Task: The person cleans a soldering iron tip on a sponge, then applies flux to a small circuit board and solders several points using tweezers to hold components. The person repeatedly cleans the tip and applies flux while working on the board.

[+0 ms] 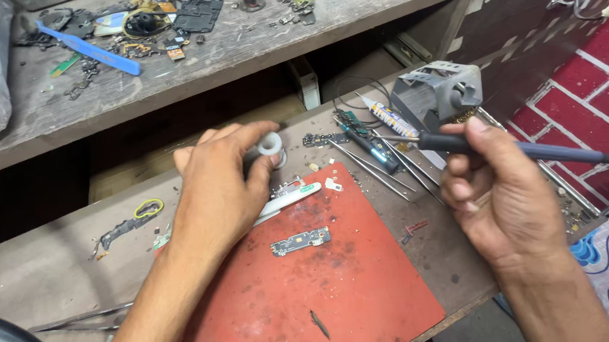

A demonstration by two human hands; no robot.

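Note:
My left hand [221, 187] rests at the far left corner of a red work mat [335, 284], fingers closed around a small white spool [270, 144]. A white pair of tweezers [288, 200] lies under that hand. My right hand [498, 198] grips a dark-handled soldering iron [492, 146], its tip pointing left over the bench, its cable running off right. A small dark circuit board [300, 240] lies on the mat between both hands.
A grey soldering-iron stand [437, 92] sits at the back right. Metal tweezers [379, 172], a screwdriver and a glue tube lie beside the mat. A shelf [179, 67] above holds phone parts and a blue pry tool [87, 47]. More tweezers [80, 320] lie front left.

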